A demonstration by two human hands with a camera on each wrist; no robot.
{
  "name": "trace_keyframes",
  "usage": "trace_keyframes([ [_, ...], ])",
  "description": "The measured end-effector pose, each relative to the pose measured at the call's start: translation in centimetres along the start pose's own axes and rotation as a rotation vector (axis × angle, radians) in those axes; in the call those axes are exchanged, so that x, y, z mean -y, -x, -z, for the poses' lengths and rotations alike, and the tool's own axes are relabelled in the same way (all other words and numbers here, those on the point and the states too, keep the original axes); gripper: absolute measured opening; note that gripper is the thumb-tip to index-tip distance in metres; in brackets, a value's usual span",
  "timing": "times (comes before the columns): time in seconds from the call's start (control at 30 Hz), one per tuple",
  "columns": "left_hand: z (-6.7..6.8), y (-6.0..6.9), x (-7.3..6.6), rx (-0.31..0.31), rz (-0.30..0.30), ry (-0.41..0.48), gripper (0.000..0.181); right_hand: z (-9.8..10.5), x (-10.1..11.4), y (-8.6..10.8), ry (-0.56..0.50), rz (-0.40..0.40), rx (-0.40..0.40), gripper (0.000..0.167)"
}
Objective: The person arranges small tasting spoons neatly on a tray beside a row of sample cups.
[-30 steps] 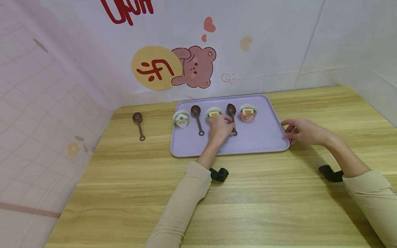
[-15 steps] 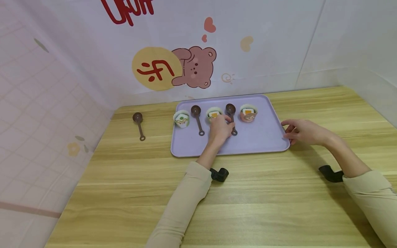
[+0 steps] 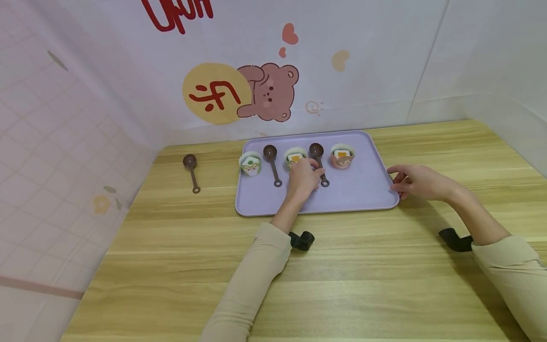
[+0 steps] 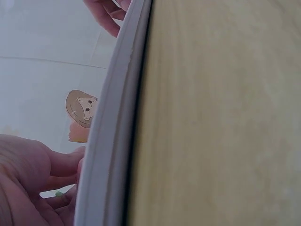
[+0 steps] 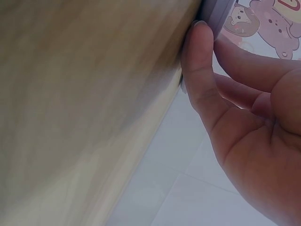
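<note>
A purple tray [image 3: 363,190] lies on the wooden table. My left hand [image 3: 303,178] reaches over it, thumb and index finger pinching the handle of a brown measuring spoon [image 3: 316,150]. In the left wrist view the tray rim hides the spoon and part of the fingers. My right hand [image 3: 420,182] grips the tray's right edge near the front corner; the right wrist view shows its thumb [image 5: 200,52] against the rim. Left of the pinched spoon stands a small cup [image 3: 295,154] with white and orange filling, partly behind my left hand. A pink cup [image 3: 342,159] stands to the right.
Another brown measuring spoon [image 3: 272,161] and a green cup [image 3: 250,165] occupy the tray's left part. A third spoon [image 3: 192,172] lies on the table [image 3: 171,247] left of the tray. A wall [image 3: 376,80] with cartoon prints rises behind the table.
Under my left hand the spoon has turned slightly: its bowl moves a little left, its handle end a little right. My right hand stays at the tray edge.
</note>
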State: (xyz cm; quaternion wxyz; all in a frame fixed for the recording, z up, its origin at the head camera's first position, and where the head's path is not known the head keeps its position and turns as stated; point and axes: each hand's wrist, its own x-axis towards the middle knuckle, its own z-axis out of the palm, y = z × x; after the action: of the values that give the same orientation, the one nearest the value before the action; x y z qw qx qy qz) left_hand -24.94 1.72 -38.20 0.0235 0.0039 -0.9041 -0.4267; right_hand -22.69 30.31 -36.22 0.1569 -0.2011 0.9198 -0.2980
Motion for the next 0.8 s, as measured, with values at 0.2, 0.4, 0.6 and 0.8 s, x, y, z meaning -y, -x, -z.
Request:
trace_keyframes([
  [0.2, 0.3, 0.3, -0.4, 0.009, -0.012, 0.002, 0.016, -0.1, -0.1, 0.0, 0.008, -0.006, -0.001, 0.046],
  [0.4, 0.7, 0.5, -0.7, -0.003, -0.028, -0.036, 0.017, 0.0, -0.2, 0.0, 0.004, 0.0, -0.002, 0.046],
  [0.6, 1.2, 0.9, -1.0, 0.009, -0.049, -0.036, 0.019, 0.0, -0.3, 0.0, -0.007, 0.003, 0.002, 0.047],
  [0.8, 1.8, 1.4, -1.3, 0.042, -0.061, 0.013, 0.019, 0.0, -0.3, 0.0, -0.007, 0.003, 0.001, 0.047],
])
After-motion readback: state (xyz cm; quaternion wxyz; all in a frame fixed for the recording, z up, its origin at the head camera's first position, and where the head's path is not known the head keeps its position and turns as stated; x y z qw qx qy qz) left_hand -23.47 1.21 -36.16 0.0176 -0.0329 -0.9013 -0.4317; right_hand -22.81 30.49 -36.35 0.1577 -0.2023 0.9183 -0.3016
